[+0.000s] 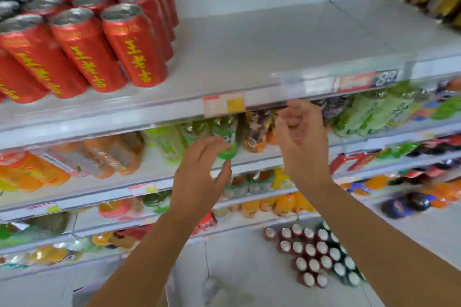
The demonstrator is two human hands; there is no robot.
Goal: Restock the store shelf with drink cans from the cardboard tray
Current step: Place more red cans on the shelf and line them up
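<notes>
- Red cans [134,45] fill the shelf's [249,57] ten o'clock.
- Left hand [199,177], right hand [301,137]: loosely curled, empty.
- Between loads, likely; next, fetch floor cans [316,257], five o'clock.

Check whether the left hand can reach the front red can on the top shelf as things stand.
Probably yes. The left hand looks empty and hangs below the shelf edge; the red can stands at the front with nothing before it.
</notes>
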